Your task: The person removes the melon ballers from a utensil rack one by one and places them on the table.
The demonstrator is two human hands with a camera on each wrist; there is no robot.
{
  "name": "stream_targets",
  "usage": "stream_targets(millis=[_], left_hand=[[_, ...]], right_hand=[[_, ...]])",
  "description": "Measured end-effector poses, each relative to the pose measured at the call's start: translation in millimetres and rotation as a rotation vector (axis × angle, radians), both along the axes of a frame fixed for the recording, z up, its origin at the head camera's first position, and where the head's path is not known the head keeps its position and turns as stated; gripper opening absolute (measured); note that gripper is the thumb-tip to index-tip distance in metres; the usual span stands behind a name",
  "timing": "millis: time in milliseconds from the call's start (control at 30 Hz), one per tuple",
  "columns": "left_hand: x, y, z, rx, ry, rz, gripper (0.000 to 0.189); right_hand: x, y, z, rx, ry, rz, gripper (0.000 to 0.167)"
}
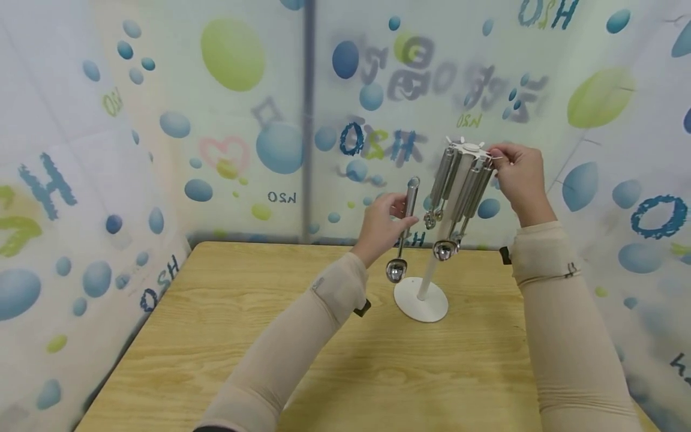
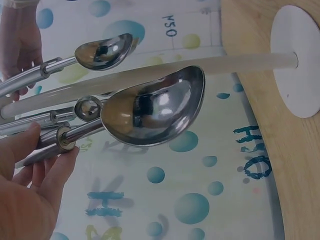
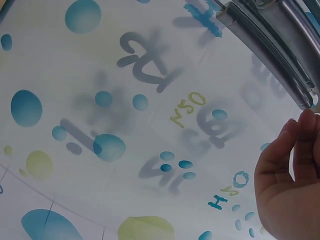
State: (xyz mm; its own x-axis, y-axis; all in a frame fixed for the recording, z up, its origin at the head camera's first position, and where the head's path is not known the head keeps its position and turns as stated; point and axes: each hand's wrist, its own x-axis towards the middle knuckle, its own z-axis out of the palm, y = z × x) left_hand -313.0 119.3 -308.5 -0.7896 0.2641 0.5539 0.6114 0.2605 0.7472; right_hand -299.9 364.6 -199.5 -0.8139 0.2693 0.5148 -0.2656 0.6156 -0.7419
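Note:
A white utensil stand (image 1: 407,306) with a round base and an upright pole stands toward the back of the table. Several steel utensils (image 1: 471,191) with tubular handles hang from the hooks round its white top. My left hand (image 1: 380,227) holds a steel ice cream scoop (image 2: 155,112) by its handle, bowl down, just left of the hanging utensils. Thumb and fingers lie on opposite sides of that handle in the left wrist view. At the right side of the top, my right hand (image 1: 522,175) pinches a hook at the rim; its fingertips (image 3: 306,119) meet near a handle's end.
The wooden table (image 1: 259,294) reaches back to a patterned curtain (image 1: 243,132) with blue and green spots and lettering. Curtain also hangs along the left and right sides. Another hanging scoop (image 1: 445,250) is close beside the pole.

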Motion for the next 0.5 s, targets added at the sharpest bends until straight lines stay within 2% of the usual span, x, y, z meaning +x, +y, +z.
stream_targets(millis=[400, 500], left_hand=[[-3.5, -1.7, -17.6, 0.015, -0.091, 0.015, 0.039], [-3.8, -2.0, -22.5, 0.036, -0.139, 0.012, 0.04]], right_hand=[[3.1, -2, 1.8, 0.021, 0.021, 0.009, 0.033], [3.2, -1, 2.0, 0.018, 0.008, 0.007, 0.035]])
